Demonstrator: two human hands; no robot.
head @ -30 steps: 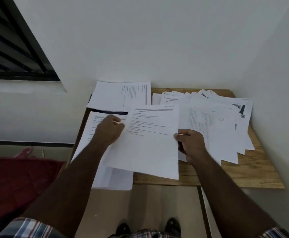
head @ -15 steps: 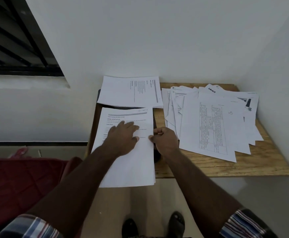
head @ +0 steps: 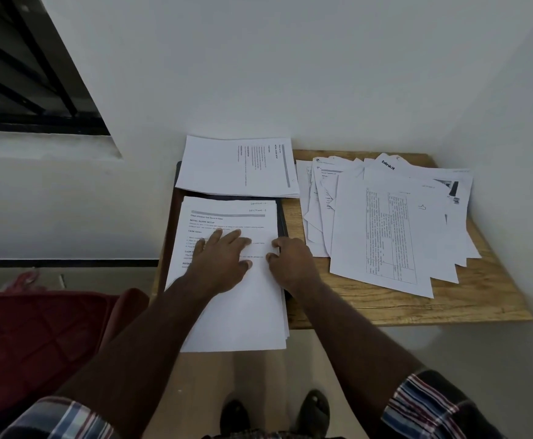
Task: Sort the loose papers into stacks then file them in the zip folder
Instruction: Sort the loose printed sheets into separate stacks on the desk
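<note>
matt white paper sheets on grained wood table.

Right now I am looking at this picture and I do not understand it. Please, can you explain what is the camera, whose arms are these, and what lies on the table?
There is no machine here. A person wears one wide-angle camera on the head, looking forward and down, so the two arms entering from below are that person's own.

The left hand lies flat, fingers straight, on the near stack of papers. The right hand rests at that stack's right edge with fingers curled; whether it has a grip on the sheets I cannot tell.

The near stack lies on a dark folder, and its lower end hangs over the front edge of the wooden table. Behind it lies a second stack, turned sideways. To the right, loose unsorted papers are fanned out. The table stands in a corner of white walls.
</note>
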